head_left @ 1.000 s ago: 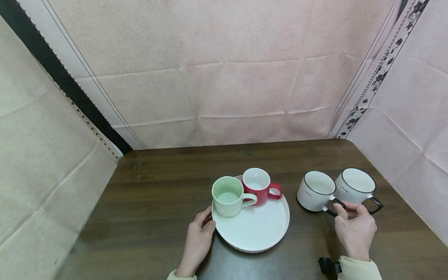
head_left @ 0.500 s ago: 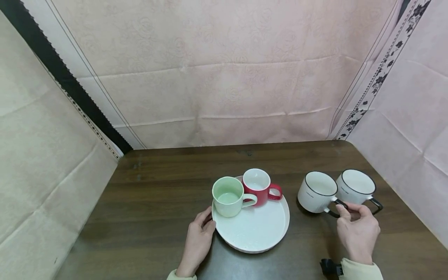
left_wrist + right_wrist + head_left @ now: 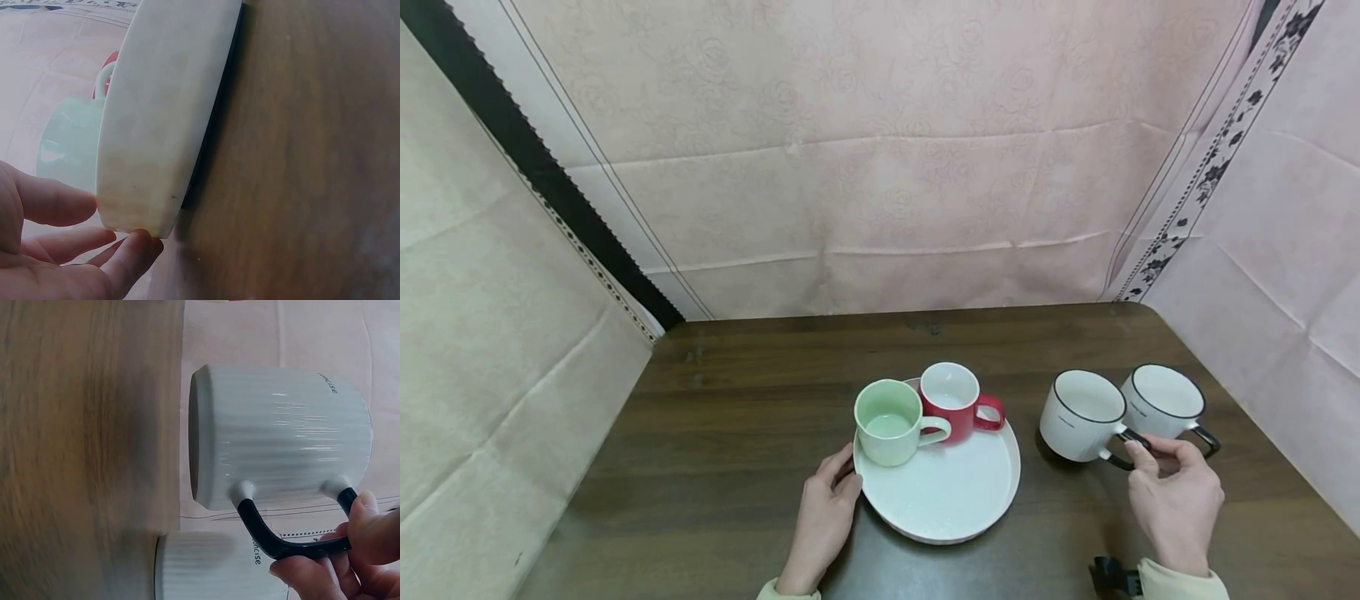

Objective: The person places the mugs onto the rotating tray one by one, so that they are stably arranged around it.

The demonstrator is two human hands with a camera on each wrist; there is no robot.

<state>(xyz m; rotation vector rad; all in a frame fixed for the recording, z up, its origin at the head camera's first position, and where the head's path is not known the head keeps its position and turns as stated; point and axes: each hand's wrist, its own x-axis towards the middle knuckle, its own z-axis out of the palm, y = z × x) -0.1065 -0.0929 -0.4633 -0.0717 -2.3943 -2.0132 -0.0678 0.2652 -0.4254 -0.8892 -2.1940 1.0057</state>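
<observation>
My right hand [image 3: 1176, 504] pinches the black handle [image 3: 294, 549] of a white mug with a dark rim [image 3: 1086, 400]. In the right wrist view the mug's underside shows, and it looks raised slightly above the table. Beside it stands a second white mug [image 3: 1165, 396] with the same black handle. My left hand [image 3: 825, 512] touches the left side of a round white tray [image 3: 947, 500], thumb and fingertips against its thick wall [image 3: 162, 112]. On the tray stand a green mug [image 3: 887, 421] and a red mug with a white inside [image 3: 955, 408].
The dark brown wooden table [image 3: 715, 475] carries everything. Pale patterned cloth [image 3: 880, 183] hangs behind it and on both sides. A black device [image 3: 1112, 575] is strapped at my right wrist.
My right hand has moved slightly to the right and toward me, and the gripped white mug has shifted with it. The left hand, the tray and its two mugs have stayed put.
</observation>
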